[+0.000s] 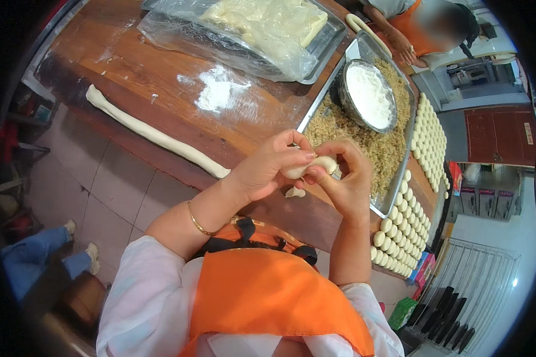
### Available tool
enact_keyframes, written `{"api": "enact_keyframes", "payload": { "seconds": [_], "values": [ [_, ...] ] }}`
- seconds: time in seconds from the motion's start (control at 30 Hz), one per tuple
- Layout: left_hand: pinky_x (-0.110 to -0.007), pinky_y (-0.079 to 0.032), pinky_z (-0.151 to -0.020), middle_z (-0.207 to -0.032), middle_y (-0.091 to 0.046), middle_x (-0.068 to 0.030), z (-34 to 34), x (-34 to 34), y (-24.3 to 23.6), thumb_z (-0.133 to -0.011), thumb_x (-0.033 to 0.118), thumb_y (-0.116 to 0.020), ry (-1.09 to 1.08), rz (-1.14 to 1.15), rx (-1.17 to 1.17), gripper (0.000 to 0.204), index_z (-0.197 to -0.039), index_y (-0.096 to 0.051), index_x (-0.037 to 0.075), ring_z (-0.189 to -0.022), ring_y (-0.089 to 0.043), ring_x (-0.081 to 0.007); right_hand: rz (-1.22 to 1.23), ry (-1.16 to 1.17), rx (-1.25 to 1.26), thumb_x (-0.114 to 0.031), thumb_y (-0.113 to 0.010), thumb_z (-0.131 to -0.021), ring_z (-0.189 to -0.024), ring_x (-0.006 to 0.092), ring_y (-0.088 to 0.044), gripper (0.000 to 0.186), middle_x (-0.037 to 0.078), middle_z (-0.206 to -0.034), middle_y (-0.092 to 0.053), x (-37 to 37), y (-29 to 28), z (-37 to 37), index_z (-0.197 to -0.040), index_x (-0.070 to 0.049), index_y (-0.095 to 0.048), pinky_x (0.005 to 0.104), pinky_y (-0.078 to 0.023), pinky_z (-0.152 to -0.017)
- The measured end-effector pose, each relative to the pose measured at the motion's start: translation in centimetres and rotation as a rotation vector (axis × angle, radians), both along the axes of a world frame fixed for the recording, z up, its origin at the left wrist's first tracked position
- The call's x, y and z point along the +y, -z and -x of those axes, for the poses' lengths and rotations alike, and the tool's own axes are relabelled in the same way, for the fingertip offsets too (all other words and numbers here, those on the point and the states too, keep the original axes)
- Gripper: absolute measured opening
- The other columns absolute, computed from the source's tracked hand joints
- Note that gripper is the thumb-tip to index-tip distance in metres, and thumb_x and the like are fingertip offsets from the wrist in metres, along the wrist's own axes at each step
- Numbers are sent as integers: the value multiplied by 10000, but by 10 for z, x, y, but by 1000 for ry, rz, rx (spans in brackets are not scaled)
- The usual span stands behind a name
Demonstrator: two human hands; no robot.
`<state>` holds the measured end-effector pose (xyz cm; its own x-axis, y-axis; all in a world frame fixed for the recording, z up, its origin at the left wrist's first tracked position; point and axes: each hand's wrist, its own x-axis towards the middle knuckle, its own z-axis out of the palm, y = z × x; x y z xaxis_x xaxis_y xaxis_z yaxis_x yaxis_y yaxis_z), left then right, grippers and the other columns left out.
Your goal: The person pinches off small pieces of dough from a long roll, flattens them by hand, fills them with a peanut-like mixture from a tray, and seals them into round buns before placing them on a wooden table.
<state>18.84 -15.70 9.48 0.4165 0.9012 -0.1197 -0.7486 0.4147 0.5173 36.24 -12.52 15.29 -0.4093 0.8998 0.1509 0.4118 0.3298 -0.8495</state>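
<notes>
Between my two hands, above the table's front edge, is a small pale piece of dough [323,162]. My left hand [278,163] pinches its left side with thumb and fingers. On the other side my right hand [346,172] grips it, thumb beneath and fingers curled over the top. Whether there is filling inside it is hidden by my fingers. A small dough scrap [295,192] lies on the table just below my hands. To the left, a long rolled dough rope [155,134] stretches along the table edge, its near end by my left wrist.
Ahead right, a metal tray of crumbly brown filling [333,134] holds a bowl of white flour [369,98]. Rows of round dough pieces [402,223] stand at right. Flour [220,89] dusts the wooden table [131,71]; plastic-covered dough [268,30] sits behind. A co-worker [405,44] works at far right.
</notes>
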Motion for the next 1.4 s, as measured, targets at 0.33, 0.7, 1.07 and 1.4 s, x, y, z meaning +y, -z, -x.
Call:
{"api": "enact_keyframes", "payload": {
  "seconds": [0.33, 0.7, 1.07, 1.4],
  "values": [
    [-349, -508, -767, -873, -650, -88, 50, 20, 75, -835, 63, -693, -566, -212, 1257, 164, -978, -620, 25, -824, -635, -213, -49, -76, -147, -62, -763, -799, -1140, 315, -601, 397, 137, -1221, -602, -18, 58, 12, -1170, -83, -624, 394, -497, -957],
    [-402, -468, -811, -858, -638, -120, 68, 15, 79, -875, 163, -695, -383, -573, 1635, 139, -862, -689, 24, -902, -595, -295, 65, -76, 23, -34, -682, -867, -1089, 313, -629, 240, 141, -1186, -638, -25, 67, -7, -1107, -29, -668, 371, -520, -915],
    [-392, -475, -817, -868, -660, -105, 62, 22, 71, -984, 224, -533, -394, -481, 1679, 271, -971, -750, 62, -888, -600, -299, 96, -94, 94, -28, -660, -877, -1008, 292, -654, 162, 119, -1071, -680, -27, 72, -29, -1037, -16, -682, 360, -521, -870],
    [-392, -434, -919, -1071, -661, -159, 73, 35, 68, -1031, 287, -431, -388, -370, 1667, 379, -1200, -685, 63, -1013, -587, -296, 141, -56, 182, -32, -657, -881, -982, 285, -658, 152, 123, -1050, -684, -33, 81, -51, -1028, -13, -688, 358, -517, -864]
  ]
}}
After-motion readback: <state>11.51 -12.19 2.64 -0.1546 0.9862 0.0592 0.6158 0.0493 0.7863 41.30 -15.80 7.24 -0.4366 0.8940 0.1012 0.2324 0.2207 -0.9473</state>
